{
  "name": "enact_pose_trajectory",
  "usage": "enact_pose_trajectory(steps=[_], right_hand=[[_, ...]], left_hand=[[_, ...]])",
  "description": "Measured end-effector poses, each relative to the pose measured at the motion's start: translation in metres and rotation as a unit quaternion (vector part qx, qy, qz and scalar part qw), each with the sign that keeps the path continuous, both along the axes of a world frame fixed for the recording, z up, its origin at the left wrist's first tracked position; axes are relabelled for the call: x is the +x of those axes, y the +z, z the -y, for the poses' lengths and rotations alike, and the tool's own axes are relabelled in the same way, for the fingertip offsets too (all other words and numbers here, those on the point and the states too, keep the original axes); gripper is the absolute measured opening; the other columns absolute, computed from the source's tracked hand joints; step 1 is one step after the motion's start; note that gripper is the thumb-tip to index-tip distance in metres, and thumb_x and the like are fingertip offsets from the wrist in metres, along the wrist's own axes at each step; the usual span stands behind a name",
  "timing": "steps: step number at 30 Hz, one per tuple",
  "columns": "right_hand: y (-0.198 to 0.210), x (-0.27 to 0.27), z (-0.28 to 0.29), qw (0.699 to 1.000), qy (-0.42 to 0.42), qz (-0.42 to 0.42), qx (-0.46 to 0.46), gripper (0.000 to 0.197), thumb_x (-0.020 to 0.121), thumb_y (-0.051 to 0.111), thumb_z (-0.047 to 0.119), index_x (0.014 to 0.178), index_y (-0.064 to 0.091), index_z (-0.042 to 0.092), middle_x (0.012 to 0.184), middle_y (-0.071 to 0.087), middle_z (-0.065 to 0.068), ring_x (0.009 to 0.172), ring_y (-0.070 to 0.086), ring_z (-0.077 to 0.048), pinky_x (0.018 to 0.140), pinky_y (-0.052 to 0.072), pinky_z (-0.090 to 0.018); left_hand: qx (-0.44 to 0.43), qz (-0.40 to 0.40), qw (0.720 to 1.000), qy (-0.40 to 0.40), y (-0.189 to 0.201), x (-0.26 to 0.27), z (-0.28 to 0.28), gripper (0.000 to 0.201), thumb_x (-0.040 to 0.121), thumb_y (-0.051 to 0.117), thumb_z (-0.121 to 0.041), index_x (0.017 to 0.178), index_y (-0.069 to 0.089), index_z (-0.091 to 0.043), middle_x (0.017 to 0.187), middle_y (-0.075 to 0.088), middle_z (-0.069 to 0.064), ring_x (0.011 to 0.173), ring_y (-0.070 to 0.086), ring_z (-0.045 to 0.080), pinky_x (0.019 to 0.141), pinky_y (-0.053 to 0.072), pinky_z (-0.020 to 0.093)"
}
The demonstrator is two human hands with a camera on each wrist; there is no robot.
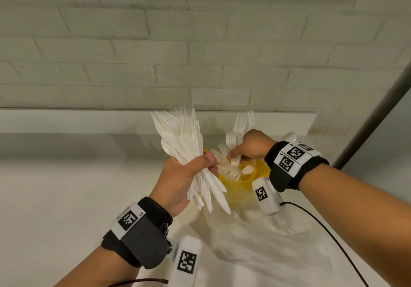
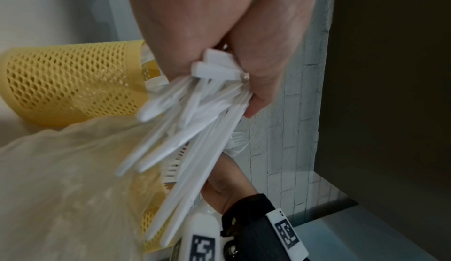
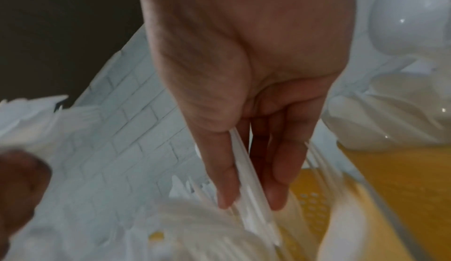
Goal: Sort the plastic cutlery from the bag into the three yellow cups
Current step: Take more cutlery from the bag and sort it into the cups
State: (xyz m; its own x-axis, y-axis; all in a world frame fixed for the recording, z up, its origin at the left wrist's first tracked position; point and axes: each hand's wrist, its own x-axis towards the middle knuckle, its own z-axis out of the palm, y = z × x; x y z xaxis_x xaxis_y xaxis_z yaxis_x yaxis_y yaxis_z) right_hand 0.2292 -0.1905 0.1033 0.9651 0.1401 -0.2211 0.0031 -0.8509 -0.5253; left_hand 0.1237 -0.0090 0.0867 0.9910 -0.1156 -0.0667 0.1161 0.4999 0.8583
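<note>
— What is gripped by the left hand (image 1: pixel 181 176)?
— A bundle of white cutlery (image 1: pixel 184 137); a few forks (image 1: pixel 238 131) are pinched by the right hand (image 1: pixel 251 145) above partly hidden yellow cups (image 1: pixel 239 181). The bag (image 1: pixel 255 237) is blurred.

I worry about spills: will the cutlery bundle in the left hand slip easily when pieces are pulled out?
Probably yes: the cutlery bundle is smooth plastic, fanned out loosely in the left hand. It looks light and stiff, so pieces may slide free.
</note>
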Motion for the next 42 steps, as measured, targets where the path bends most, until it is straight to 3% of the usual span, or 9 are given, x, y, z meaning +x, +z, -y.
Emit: enact_pose_trajectory(steps=[3, 7, 10, 13, 18, 24, 29, 35, 42], right_hand=[[-0.002, 0.000, -0.001, 0.999, 0.012, 0.022, -0.033, 0.037, 0.072, 0.081, 0.033, 0.053, 0.057, 0.012, 0.051, 0.060, 0.002, 0.057, 0.060, -0.016, 0.066, 0.048, -0.026], [-0.004, -0.007, -0.002, 0.998, 0.013, 0.058, -0.031, 0.041, 0.073, 0.081, 0.032, 0.053, 0.053, 0.009, 0.060, 0.062, -0.006, 0.055, 0.055, -0.017, 0.056, 0.038, -0.023], [-0.008, -0.012, -0.003, 0.993, -0.007, 0.111, -0.036, 0.027, 0.077, 0.077, 0.024, 0.080, 0.066, 0.000, 0.083, 0.067, -0.017, 0.077, 0.062, -0.027, 0.065, 0.040, -0.027], [-0.010, -0.018, -0.006, 0.988, 0.024, 0.108, -0.107, 0.025, 0.084, 0.067, 0.025, 0.092, 0.067, 0.001, 0.089, 0.067, -0.016, 0.088, 0.065, -0.030, 0.070, 0.044, -0.030], [0.003, -0.015, -0.006, 0.994, 0.005, 0.007, -0.107, 0.034, 0.077, 0.075, 0.024, 0.056, 0.050, 0.014, 0.057, 0.052, 0.001, 0.055, 0.052, -0.012, 0.049, 0.036, -0.022], [0.013, -0.012, -0.004, 0.994, 0.002, -0.052, -0.092, 0.022, 0.073, 0.075, 0.018, 0.061, 0.059, 0.008, 0.061, 0.063, -0.006, 0.061, 0.061, -0.020, 0.067, 0.053, -0.028], [0.017, -0.014, -0.003, 0.990, 0.020, -0.085, -0.108, 0.028, 0.079, 0.067, 0.027, 0.060, 0.056, 0.009, 0.057, 0.056, -0.005, 0.052, 0.050, -0.019, 0.062, 0.044, -0.027], [0.018, -0.016, 0.000, 0.992, 0.057, -0.018, -0.114, 0.020, 0.076, 0.073, 0.010, 0.090, 0.071, -0.003, 0.087, 0.073, -0.015, 0.073, 0.063, -0.024, 0.071, 0.051, -0.031], [0.017, -0.018, 0.003, 0.987, 0.060, -0.015, -0.151, 0.022, 0.071, 0.080, 0.020, 0.074, 0.065, 0.004, 0.072, 0.061, -0.004, 0.064, 0.055, -0.017, 0.055, 0.040, -0.023]], left_hand=[[0.007, -0.003, 1.000, 0.007, -0.001, -0.001, 0.001, 0.012, 0.082, 0.068, -0.001, 0.092, 0.063, -0.005, 0.082, 0.061, 0.010, 0.077, 0.065, 0.020, 0.080, 0.057, 0.032], [0.003, -0.003, 1.000, 0.008, 0.000, -0.002, 0.000, 0.008, 0.084, 0.066, 0.002, 0.088, 0.063, -0.005, 0.079, 0.061, 0.009, 0.076, 0.064, 0.019, 0.081, 0.058, 0.032], [0.003, 0.000, 1.000, 0.013, 0.001, -0.002, 0.000, 0.008, 0.084, 0.066, 0.002, 0.088, 0.063, -0.003, 0.080, 0.062, 0.009, 0.078, 0.066, 0.019, 0.081, 0.058, 0.032], [0.006, -0.002, 1.000, 0.017, 0.001, -0.003, 0.000, 0.011, 0.085, 0.065, 0.003, 0.094, 0.062, -0.002, 0.083, 0.060, 0.010, 0.079, 0.065, 0.020, 0.077, 0.057, 0.029], [0.007, -0.005, 1.000, 0.021, 0.001, -0.006, 0.000, 0.009, 0.085, 0.065, 0.003, 0.092, 0.063, -0.002, 0.083, 0.061, 0.010, 0.080, 0.065, 0.021, 0.074, 0.057, 0.028], [0.005, -0.001, 1.000, 0.014, 0.003, -0.007, 0.002, 0.011, 0.085, 0.064, 0.004, 0.094, 0.062, -0.003, 0.083, 0.060, 0.012, 0.076, 0.064, 0.020, 0.075, 0.058, 0.030], [0.014, -0.005, 1.000, 0.013, 0.002, -0.006, 0.007, 0.012, 0.084, 0.066, 0.004, 0.095, 0.063, -0.002, 0.085, 0.060, 0.013, 0.077, 0.063, 0.022, 0.079, 0.058, 0.033], [0.012, -0.008, 1.000, 0.006, 0.002, -0.004, 0.007, 0.011, 0.084, 0.068, 0.001, 0.094, 0.065, -0.003, 0.083, 0.061, 0.010, 0.074, 0.065, 0.019, 0.080, 0.057, 0.034], [0.025, -0.005, 1.000, 0.000, 0.000, -0.003, 0.008, 0.009, 0.085, 0.067, 0.000, 0.084, 0.067, -0.009, 0.076, 0.063, 0.007, 0.073, 0.064, 0.020, 0.083, 0.055, 0.038]])
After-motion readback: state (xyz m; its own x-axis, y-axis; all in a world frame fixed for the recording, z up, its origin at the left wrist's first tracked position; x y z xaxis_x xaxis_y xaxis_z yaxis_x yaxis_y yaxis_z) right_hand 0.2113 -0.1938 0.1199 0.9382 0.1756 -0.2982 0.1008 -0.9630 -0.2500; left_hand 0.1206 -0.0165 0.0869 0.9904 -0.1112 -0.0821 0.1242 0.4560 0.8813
